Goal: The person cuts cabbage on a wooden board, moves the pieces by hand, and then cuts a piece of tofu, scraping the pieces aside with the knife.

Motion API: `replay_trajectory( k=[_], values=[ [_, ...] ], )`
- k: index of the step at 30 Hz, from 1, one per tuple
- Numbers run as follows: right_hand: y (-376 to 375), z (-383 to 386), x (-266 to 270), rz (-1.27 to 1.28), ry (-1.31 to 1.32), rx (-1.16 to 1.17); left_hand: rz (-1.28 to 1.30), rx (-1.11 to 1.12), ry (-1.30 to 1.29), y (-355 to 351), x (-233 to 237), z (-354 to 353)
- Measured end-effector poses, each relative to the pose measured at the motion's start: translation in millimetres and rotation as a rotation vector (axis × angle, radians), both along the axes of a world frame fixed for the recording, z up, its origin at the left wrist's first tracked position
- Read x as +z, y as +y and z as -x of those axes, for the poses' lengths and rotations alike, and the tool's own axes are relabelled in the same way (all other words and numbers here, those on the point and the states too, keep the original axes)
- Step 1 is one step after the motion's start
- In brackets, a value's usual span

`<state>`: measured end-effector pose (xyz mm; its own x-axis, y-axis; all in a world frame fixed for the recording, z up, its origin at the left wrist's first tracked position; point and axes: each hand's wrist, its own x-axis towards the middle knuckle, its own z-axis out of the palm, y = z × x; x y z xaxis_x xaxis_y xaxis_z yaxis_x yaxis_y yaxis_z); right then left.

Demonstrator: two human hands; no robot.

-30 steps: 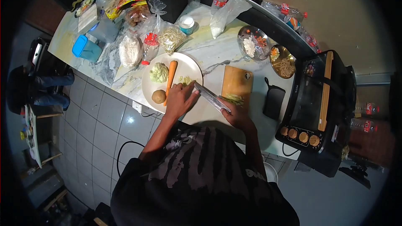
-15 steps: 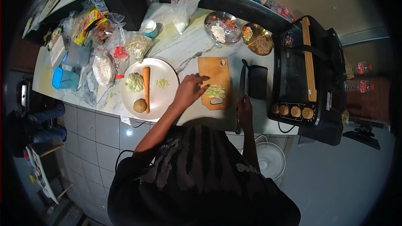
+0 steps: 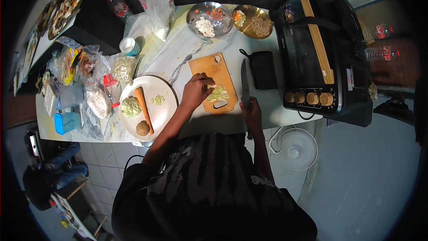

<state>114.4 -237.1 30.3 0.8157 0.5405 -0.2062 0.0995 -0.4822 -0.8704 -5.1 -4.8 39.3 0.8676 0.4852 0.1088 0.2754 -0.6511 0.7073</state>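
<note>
Pale green chopped cabbage (image 3: 218,93) lies on the wooden cutting board (image 3: 211,64), just above the board's handle slot. My left hand (image 3: 195,91) rests over the board's left edge, fingers bent together against the cabbage's left side. Wrapped round the handle of a large knife (image 3: 245,80) is my right hand (image 3: 252,109); the blade points away from me, just right of the board. To the left, a white plate (image 3: 167,116) carries a carrot (image 3: 143,107), a brown potato (image 3: 142,128), a piece of cabbage (image 3: 131,106) and small cut bits (image 3: 158,100).
A black pouch (image 3: 263,70) lies between the knife and a black toaster oven (image 3: 296,58). Behind the board are a steel plate (image 3: 225,26) and a brass-coloured plate (image 3: 249,13) with cut food. Bags and bottles crowd the left. A person's legs (image 3: 67,165) show lower left.
My left hand's spread fingers have drawn in and bent at the cabbage. The knife stays in my right hand beside the board. The whole view has shifted and turned slightly.
</note>
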Motion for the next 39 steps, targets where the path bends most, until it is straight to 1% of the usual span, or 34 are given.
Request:
replay_trajectory(
  k=[1, 3, 7, 9, 11, 13, 15, 17, 18, 19, 22, 26, 28, 29, 30, 32, 34, 36, 39],
  values=[
    [2, -3, -1, -0.002, 0.006, -0.008, 0.023, 0.01, 0.003, 0, -1, -1],
    [10, -7, -1, 0.011, -0.196, 0.084, 0.035, -0.001, 0.011, 3, -1, -2],
    [33, -14, 7, 0.013, -0.214, 0.146, 0.002, 0.019, 0.005, 0, 2, -2],
    [36, -18, 10, 0.065, -0.137, 0.211, -0.013, 0.026, -0.006, -1, 4, -1],
    [33, -22, 11, 0.06, -0.13, 0.245, -0.019, 0.043, -0.02, -9, 6, 0],
    [29, -29, 6, 0.055, -0.123, 0.285, 0.04, 0.116, 0.059, -17, 9, 1],
    [25, -30, -1, 0.006, -0.16, 0.337, 0.044, 0.131, 0.06, -20, 14, 4],
    [23, -29, -9, 0.022, -0.176, 0.341, 0.046, 0.142, 0.054, -22, 18, 4],
    [24, -30, -9, 0.039, -0.204, 0.345, 0.136, 0.167, 0.102, -22, 19, 4],
    [22, -31, -9, 0.031, -0.156, 0.348, 0.227, 0.193, 0.151, -22, 21, 4],
    [17, -32, -13, -0.005, -0.163, 0.39, 0.253, 0.196, 0.092, -26, 14, 9],
    [-3, -32, -23, -0.091, -0.126, 0.459, 0.295, 0.228, 0.09, -44, 10, 15],
    [-9, -32, -22, -0.06, 0.061, 0.471, 0.357, 0.209, 0.124, -53, 12, 18],
    [-10, -33, -22, -0.063, 0.067, 0.476, 0.358, 0.197, 0.104, -56, 8, 20],
    [-7, -32, -7, -0.029, 0.063, 0.485, 0.359, 0.203, 0.111, -59, 9, 20],
    [-6, -26, 3, 0.014, 0.07, 0.501, 0.34, 0.242, 0.107, -64, 13, 19],
    [-1, -24, 4, 0.03, -0.232, 0.586, 0.361, 0.27, 0.141, -68, 15, 18],
    [2, -28, -1, 0.013, -0.263, 0.625, 0.28, 0.314, 0.175, -71, 16, 16],
    [5, -32, -6, 0.001, -0.275, 0.65, 0.295, 0.346, 0.217, -72, 17, 13]
  ],
)
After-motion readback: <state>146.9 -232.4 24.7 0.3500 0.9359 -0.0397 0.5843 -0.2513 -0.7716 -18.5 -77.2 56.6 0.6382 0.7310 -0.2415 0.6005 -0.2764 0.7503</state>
